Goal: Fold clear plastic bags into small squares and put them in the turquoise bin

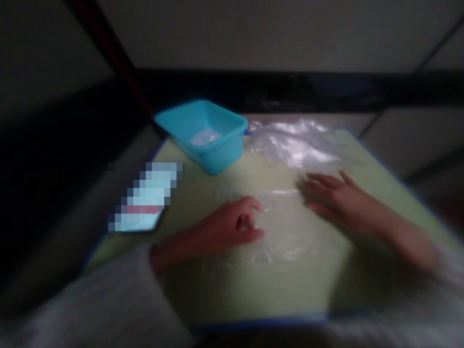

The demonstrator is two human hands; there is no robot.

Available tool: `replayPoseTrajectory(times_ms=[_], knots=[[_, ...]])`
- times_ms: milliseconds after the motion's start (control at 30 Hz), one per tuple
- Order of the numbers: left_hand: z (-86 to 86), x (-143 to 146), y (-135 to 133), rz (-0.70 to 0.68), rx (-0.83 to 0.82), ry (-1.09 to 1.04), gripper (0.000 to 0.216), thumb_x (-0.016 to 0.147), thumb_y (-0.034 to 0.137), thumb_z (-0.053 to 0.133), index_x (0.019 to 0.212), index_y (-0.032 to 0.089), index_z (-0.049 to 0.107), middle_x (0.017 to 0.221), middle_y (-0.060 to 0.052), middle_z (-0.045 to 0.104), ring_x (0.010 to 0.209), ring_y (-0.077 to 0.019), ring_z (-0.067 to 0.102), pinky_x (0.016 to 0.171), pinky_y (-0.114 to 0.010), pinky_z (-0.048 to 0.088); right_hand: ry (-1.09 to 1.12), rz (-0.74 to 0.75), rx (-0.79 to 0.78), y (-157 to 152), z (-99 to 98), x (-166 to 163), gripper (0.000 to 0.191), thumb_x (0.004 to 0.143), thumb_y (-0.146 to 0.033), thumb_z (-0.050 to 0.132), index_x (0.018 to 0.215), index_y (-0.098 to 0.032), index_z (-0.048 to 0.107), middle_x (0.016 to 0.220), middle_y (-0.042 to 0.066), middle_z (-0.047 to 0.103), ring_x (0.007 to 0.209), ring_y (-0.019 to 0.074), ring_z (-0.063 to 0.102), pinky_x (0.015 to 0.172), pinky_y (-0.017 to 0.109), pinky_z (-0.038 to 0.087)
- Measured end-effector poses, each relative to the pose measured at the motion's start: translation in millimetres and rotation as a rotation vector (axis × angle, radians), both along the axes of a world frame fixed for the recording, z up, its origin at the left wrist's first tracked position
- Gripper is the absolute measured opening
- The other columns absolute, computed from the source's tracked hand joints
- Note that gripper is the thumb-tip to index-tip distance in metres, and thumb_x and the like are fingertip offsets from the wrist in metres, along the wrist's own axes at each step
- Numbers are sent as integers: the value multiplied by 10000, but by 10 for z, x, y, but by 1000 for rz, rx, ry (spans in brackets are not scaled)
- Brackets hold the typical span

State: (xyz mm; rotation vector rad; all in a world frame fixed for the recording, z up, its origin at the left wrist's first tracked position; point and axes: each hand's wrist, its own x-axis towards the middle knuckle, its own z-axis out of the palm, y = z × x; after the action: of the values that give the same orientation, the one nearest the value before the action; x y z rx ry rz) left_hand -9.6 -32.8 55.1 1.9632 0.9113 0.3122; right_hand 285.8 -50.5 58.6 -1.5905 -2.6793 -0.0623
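A clear plastic bag (286,227) lies flat on the pale green table (253,285) in front of me. My left hand (235,224) rests on its left part with the fingers curled in, thumb and fingers pinched together at the plastic. My right hand (333,195) lies on the bag's right upper edge with the fingers stretched out flat towards the left. The view is blurred and dim.
A turquoise plastic tub (217,140) stands at the back left of the table with something pale inside. A heap of clear plastic bags (300,142) lies behind my right hand. A phone-like object (145,200), pixelated, sits at the table's left edge.
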Motion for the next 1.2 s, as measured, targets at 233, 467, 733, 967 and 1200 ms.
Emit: replayPoseTrajectory(times_ms=[233,467,733,967,1200], knots=[[-57,27,-23,26,99,47,382,704,135,563,1082,184,534,707,50,548,627,-102,498,578,-208,368,91,62,28,-6,83,-62,361,923,-354,427,1240,-230,551,1340,114,515,1231,335,458,1013,645,277],[-42,37,3,84,139,79,398,704,114,547,1097,177,540,673,56,525,599,-98,488,562,-208,362,457,416,-85,-84,240,-332,268,955,-244,417,1122,-147,604,1133,114,621,1059,197,565,898,355,472],[-74,60,4,129,152,58,373,687,104,578,1052,177,560,642,62,514,610,-104,504,561,-211,355,517,600,-212,-141,91,-599,282,949,-270,439,1103,-115,618,988,115,610,946,198,559,821,353,453],[-102,64,7,155,155,2,362,691,83,558,1040,179,556,620,73,502,579,-94,488,559,-207,357,409,637,-200,-189,-26,-744,298,927,-323,487,1140,-152,605,953,85,595,935,208,530,843,391,406],[-90,72,9,172,156,16,352,702,106,552,1046,184,550,648,65,522,577,-94,487,557,-205,360,378,616,-204,-170,-57,-739,298,937,-338,460,1142,-172,599,979,80,594,959,212,521,863,395,395]])
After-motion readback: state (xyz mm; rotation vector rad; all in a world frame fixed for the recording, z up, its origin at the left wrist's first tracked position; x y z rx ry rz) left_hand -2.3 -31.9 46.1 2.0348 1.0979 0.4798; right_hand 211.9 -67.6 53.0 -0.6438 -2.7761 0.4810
